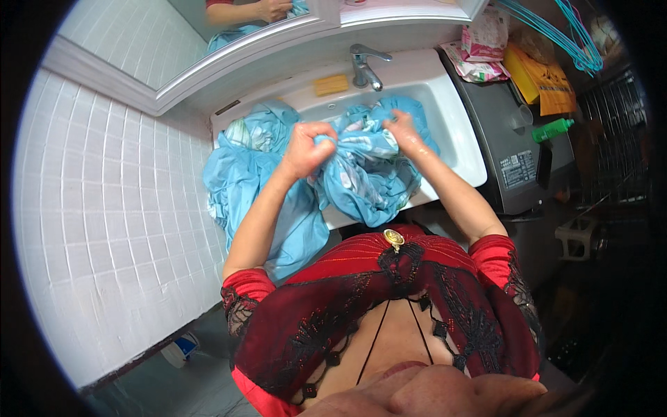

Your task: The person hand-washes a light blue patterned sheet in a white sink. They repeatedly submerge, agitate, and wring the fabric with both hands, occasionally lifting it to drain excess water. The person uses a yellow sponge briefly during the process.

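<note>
My left hand [310,151] is closed in a fist around a bunched part of a light blue printed cloth [359,172], its end poking out past the thumb. From that fist, twisted folds run across to my right hand [405,133]. The right hand's fingers curl against the cloth over the basin, and whether they grip it is hidden. More of the blue fabric [250,182] is heaped at the left and hangs over the front rim of the white washbasin [466,151]. Wet skin glistens on my right wrist.
A chrome faucet [365,68] rises behind the basin, beside a yellow block [331,85]. At right, a dark grey appliance [482,114] carries packets [484,41], a clear cup [521,119] and a green bottle [552,130]. A mirror cabinet [250,57] juts overhead; a tiled wall [120,208] stands left.
</note>
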Available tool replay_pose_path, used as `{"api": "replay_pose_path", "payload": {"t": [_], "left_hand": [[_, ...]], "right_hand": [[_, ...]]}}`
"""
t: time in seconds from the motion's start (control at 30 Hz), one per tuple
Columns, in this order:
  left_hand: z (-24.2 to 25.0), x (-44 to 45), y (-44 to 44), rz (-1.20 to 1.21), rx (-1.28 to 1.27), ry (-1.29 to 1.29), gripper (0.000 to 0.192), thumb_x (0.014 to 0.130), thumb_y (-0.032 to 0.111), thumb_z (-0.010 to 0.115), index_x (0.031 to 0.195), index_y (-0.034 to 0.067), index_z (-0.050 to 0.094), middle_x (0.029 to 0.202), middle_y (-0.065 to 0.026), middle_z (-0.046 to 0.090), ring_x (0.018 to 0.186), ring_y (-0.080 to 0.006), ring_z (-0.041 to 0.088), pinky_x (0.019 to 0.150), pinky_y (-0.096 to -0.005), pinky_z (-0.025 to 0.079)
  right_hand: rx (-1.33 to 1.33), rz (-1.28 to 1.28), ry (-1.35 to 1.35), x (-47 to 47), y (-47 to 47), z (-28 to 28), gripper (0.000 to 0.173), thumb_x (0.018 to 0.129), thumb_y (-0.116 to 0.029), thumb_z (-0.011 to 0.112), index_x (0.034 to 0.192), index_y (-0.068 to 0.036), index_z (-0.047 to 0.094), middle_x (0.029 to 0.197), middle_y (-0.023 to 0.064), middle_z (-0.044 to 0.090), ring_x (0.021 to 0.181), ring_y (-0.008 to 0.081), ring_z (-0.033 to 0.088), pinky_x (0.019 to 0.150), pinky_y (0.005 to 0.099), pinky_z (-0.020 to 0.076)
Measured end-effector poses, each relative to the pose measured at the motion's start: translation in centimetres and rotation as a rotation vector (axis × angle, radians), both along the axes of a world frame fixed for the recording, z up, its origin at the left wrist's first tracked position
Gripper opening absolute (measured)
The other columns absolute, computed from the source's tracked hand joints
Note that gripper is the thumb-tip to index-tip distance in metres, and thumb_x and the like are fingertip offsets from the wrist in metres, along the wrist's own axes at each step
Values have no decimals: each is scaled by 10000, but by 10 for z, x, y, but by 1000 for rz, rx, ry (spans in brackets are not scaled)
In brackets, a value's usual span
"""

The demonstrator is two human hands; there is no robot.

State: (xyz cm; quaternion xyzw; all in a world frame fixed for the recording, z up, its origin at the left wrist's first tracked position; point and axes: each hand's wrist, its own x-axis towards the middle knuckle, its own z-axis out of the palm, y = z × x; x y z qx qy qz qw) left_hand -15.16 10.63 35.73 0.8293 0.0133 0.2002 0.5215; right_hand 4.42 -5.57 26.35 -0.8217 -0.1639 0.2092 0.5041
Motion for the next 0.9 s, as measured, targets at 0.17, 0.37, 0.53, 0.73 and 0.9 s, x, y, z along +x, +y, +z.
{"api": "replay_pose_path", "payload": {"t": [0.17, 0.37, 0.53, 0.73, 0.9], "left_hand": [[8, -11, 37, 238, -269, -147, 167, 760, 126, 499, 764, 6, 616, 774, -25, 609, 744, -97, 538, 687, -221, 415], [77, -26, 79, 657, -456, -613, 174, 817, 73, 429, 790, 6, 587, 825, -33, 555, 757, -105, 489, 708, -216, 394], [115, -12, 108, 635, -781, -838, 194, 834, 103, 420, 813, -1, 582, 840, -80, 560, 808, -187, 542, 762, -301, 459], [56, -11, 158, 805, -866, -854, 159, 812, 111, 472, 801, 13, 597, 818, -82, 581, 780, -225, 573, 727, -344, 497], [-49, -89, 184, 1012, -1041, -609, 177, 793, 158, 498, 736, 16, 586, 777, -86, 586, 740, -229, 583, 722, -357, 502]], "right_hand": [[901, 223, 526, 41, -10, 123, 285, 805, -64, 488, 1048, 43, 593, 988, 100, 639, 911, 200, 619, 875, 339, 493], [1002, 73, 248, 44, -14, 255, 167, 846, -103, 504, 892, 12, 617, 925, 116, 655, 871, 201, 638, 858, 348, 512], [1150, 366, 264, 50, -18, 326, 281, 825, -167, 438, 934, 29, 608, 904, 150, 675, 834, 266, 669, 833, 397, 543], [1042, 130, 71, 121, -81, 342, 369, 899, -222, 418, 1087, 46, 588, 1080, 191, 640, 989, 318, 620, 933, 451, 483], [947, -503, -178, 179, -172, 304, 438, 920, -228, 340, 1183, 51, 553, 1212, 212, 582, 1091, 360, 570, 968, 473, 450]]}}
